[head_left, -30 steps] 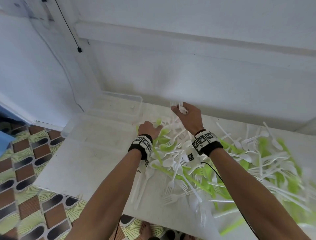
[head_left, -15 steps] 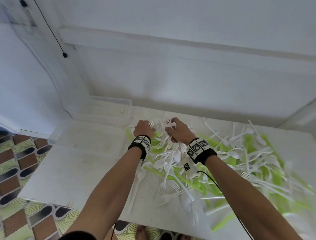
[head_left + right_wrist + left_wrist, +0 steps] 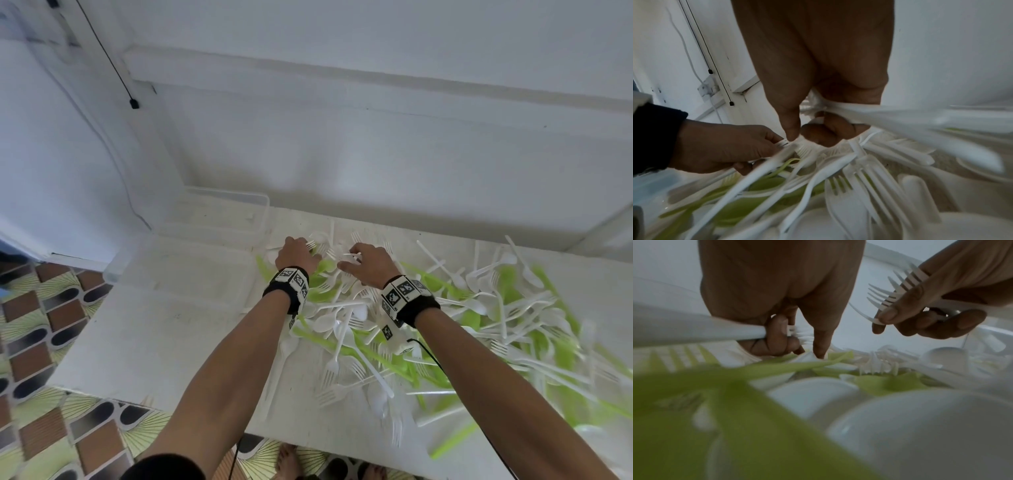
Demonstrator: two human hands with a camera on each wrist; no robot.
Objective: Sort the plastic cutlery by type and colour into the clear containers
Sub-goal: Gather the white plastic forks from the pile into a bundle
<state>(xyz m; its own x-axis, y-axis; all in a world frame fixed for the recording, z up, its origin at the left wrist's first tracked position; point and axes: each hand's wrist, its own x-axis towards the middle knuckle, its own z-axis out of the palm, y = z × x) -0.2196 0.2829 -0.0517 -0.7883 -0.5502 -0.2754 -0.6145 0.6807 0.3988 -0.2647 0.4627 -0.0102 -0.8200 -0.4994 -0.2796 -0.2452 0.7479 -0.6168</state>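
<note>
Fingers curled on both hands: left hand clutching white forks, right hand gripping another white fork bundle. Beneath, mixed white-and-green cutlery pile on white table; clear containers left, beside pile.

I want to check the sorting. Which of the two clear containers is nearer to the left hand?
The front container, beside the left hand. The other container stands behind it, against the wall.

cutlery pile: white, lime green | table: white | floor tiles: brown, black, green-rayed | wristbands: black-white markers
</note>
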